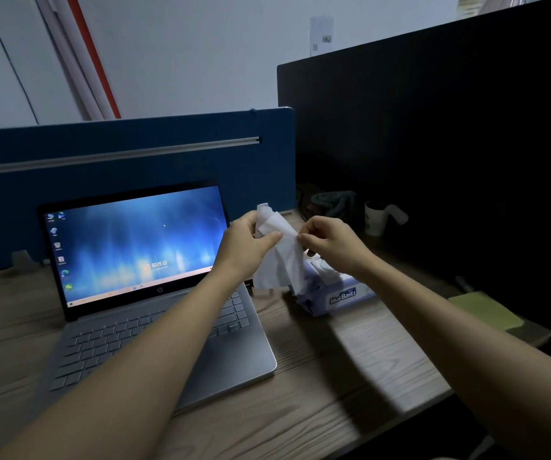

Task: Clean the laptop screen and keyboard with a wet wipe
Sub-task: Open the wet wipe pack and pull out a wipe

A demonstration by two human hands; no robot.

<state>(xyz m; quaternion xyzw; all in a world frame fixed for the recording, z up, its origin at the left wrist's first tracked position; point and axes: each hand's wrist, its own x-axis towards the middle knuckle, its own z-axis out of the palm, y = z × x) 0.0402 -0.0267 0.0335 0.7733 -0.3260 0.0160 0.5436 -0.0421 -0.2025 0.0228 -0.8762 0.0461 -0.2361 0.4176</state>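
Both grips pinch the wet wipe [279, 257] — left hand [246, 242], right hand [329, 244] — above the bench [350, 376], beside the laptop [154, 293].

Readable text on a wipes pack and a laptop.
The pale purple wet wipe pack [332, 293] reads "HuiBaiLi" in blue-outlined letters on its front. The open laptop [154, 287] carries an "hp" logo under its screen [134, 247], whose wallpaper shows "易点云". Desktop icon labels are too small to read.
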